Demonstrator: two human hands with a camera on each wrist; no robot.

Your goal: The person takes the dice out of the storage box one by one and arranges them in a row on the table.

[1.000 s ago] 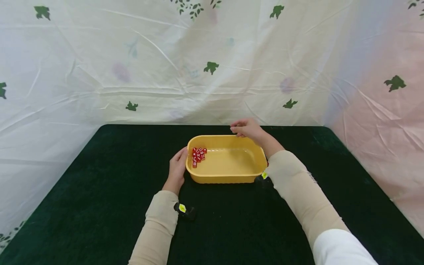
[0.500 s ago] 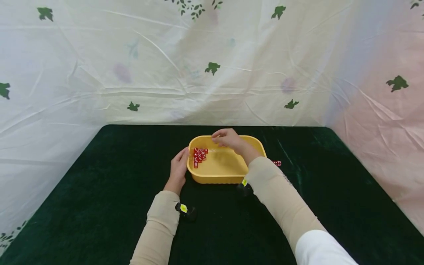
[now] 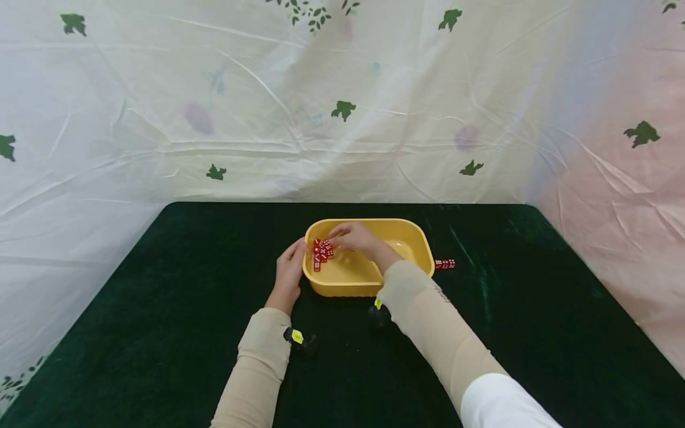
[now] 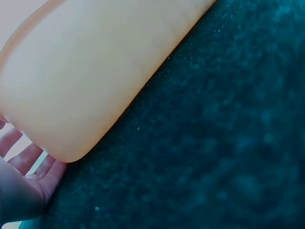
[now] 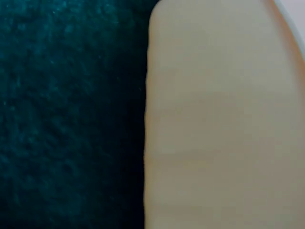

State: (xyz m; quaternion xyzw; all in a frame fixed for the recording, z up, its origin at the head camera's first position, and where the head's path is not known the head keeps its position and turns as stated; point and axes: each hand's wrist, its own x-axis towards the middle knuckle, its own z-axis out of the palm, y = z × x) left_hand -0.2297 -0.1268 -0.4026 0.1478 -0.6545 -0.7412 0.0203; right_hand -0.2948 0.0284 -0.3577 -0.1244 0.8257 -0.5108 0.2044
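A yellow plastic basin (image 3: 342, 289) stands on the dark green cloth. Several red dice with white pips (image 3: 321, 255) lie in a loose cluster at the basin's left end. My left hand (image 3: 287, 276) rests against the outside of that end; in the left wrist view its fingers (image 4: 26, 158) lie along the basin's wall (image 4: 76, 86). My right hand (image 3: 361, 239) reaches down inside the basin, fingertips right at the upper right dice of the cluster. The right wrist view shows only the basin's outer wall (image 5: 219, 114) and cloth, with the right hand out of sight.
Just outside the basin's right end, more red dice (image 3: 445, 264) sit in a short straight row on the cloth-covered table (image 3: 160, 309). A pale curtain with green leaf prints (image 3: 257, 119) hangs behind and at both sides.
My right hand has moved left and down, from above the basin's back right rim to the dice inside. The row of dice on the right has come into view. My left hand stays at the basin.
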